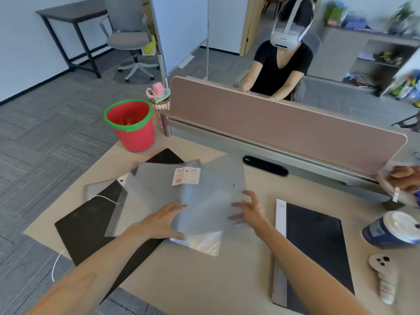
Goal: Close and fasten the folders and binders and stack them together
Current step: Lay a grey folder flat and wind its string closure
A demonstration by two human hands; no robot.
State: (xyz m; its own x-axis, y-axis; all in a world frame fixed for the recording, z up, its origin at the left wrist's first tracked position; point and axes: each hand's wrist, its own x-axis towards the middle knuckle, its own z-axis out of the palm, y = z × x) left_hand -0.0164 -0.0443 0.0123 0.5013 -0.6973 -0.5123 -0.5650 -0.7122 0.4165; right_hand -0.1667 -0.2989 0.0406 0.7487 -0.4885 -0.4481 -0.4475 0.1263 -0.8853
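A translucent grey snap folder (211, 196) lies on top of a loose pile in the middle of the desk. My left hand (164, 220) grips its lower left edge. My right hand (248, 211) hovers over its right edge with fingers spread, holding nothing. Under it sits a grey display book (150, 185) with a pink A4 label (186, 176). A black folder (91, 226) with a white string lies beneath at the left. Clear plastic sleeves (204, 243) stick out at the bottom. Another black folder (316, 248) with a white spine lies apart on the right.
A red bucket (134, 126) with a green rim stands at the desk's far left corner, a pink bottle (159, 98) behind it. A pink divider panel (284, 130) crosses the back. At the right are a blue cup (393, 230), a beige controller (384, 278) and another person's hand (404, 180).
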